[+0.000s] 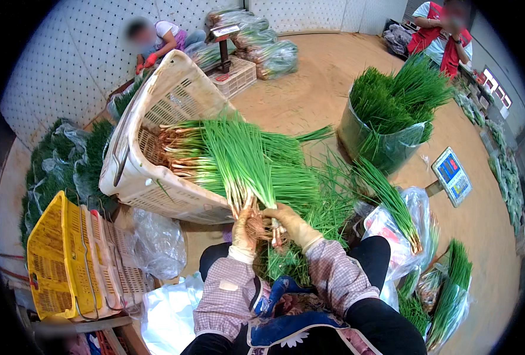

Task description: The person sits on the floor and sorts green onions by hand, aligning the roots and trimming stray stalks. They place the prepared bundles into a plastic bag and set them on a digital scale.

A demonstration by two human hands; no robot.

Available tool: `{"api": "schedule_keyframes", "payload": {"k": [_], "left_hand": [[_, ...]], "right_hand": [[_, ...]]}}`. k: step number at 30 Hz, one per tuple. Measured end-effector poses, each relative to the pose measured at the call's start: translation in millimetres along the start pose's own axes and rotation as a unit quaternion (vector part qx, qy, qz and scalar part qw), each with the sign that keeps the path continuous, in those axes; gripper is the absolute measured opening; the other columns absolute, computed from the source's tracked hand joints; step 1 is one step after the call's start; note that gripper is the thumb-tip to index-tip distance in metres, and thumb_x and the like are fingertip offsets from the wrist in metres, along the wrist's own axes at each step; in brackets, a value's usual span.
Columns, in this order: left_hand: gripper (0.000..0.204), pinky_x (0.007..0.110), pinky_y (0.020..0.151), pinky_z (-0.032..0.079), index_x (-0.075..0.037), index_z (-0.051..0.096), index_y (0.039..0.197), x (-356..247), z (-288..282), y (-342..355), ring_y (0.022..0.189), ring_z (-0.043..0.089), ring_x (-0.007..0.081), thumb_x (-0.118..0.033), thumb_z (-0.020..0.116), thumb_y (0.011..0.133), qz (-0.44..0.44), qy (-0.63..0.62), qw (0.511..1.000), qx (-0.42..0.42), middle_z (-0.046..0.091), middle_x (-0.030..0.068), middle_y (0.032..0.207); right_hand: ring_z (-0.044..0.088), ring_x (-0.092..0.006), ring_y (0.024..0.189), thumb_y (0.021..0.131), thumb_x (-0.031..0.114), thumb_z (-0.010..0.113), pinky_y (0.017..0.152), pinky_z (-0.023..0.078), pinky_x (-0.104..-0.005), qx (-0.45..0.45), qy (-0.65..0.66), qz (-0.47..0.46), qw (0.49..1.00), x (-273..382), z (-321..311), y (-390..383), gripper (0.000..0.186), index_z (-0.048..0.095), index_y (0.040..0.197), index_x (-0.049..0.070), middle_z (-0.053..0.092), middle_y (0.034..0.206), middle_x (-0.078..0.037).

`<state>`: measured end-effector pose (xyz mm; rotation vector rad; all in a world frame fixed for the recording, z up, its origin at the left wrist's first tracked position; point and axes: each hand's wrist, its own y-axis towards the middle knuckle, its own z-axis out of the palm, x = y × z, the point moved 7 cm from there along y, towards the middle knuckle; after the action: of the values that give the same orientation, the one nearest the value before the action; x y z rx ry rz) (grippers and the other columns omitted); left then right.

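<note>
A bunch of scallions (239, 157) lies across the pile in front of me, white root ends toward my body and green leaves pointing away. My gloved left hand (243, 232) is closed round the root ends at their left side. From the right, my gloved right hand (293, 225) closes on the white stalks, with brown roots between the two hands. Under the bunch, more scallions (185, 155) lie sideways in a tipped white plastic crate (147, 188), roots toward its inside. Loose green leaves (333, 204) spread at the right, and trimmings hang below my hands.
Left are a yellow crate (52, 266) and clear plastic bags (159, 242). A tall bag (386, 151) of greens and a scale display (451, 176) stand right, near a scallion bundle (392, 204) on plastic. One person (168, 36) works behind the crate; another (443, 35) is far right.
</note>
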<state>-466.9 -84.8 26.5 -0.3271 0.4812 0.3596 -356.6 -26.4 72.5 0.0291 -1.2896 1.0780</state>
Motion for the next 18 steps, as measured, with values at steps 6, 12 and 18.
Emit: {"api": "schedule_keyframes", "payload": {"k": [6, 12, 18], "left_hand": [[0.063, 0.032, 0.085, 0.054, -0.008, 0.043, 0.136, -4, 35, -5, 0.1, 0.061, 0.0225, -0.043, 0.061, 0.087, 0.0, -0.098, 0.992, 0.083, 0.059, 0.0061, 0.117], [0.059, 0.033, 0.077, 0.053, -0.01, 0.054, 0.117, 60, 35, -65, 0.086, 0.057, 0.0194, -0.059, 0.058, 0.083, -0.158, 0.014, 0.987, -0.033, 0.059, 0.0061, 0.1], [0.045, 0.031, 0.069, 0.052, -0.007, 0.049, 0.123, 90, 38, -100, 0.091, 0.058, 0.0171, -0.039, 0.055, 0.092, -0.189, 0.203, 0.947, 0.16, 0.059, 0.0066, 0.11]], "right_hand": [[0.06, -0.0107, 0.081, 0.085, 0.015, 0.062, 0.067, 0.046, -0.0166, -0.008, 0.16, -0.152, 0.975, 38, -48, -33, 0.037, 0.055, 0.119, 0.001, 0.063, 0.099, -0.009], [0.06, -0.0152, 0.086, 0.085, 0.018, 0.061, 0.068, 0.045, -0.0253, -0.127, 0.001, -0.187, 0.974, 6, -73, -52, 0.046, 0.047, 0.126, 0.001, 0.062, 0.098, -0.01], [0.059, -0.0358, 0.094, 0.086, 0.023, 0.058, 0.084, 0.047, -0.0396, -0.129, -0.305, -0.256, 0.908, -35, -52, -88, 0.069, 0.025, 0.142, -0.001, 0.06, 0.106, -0.024]]}}
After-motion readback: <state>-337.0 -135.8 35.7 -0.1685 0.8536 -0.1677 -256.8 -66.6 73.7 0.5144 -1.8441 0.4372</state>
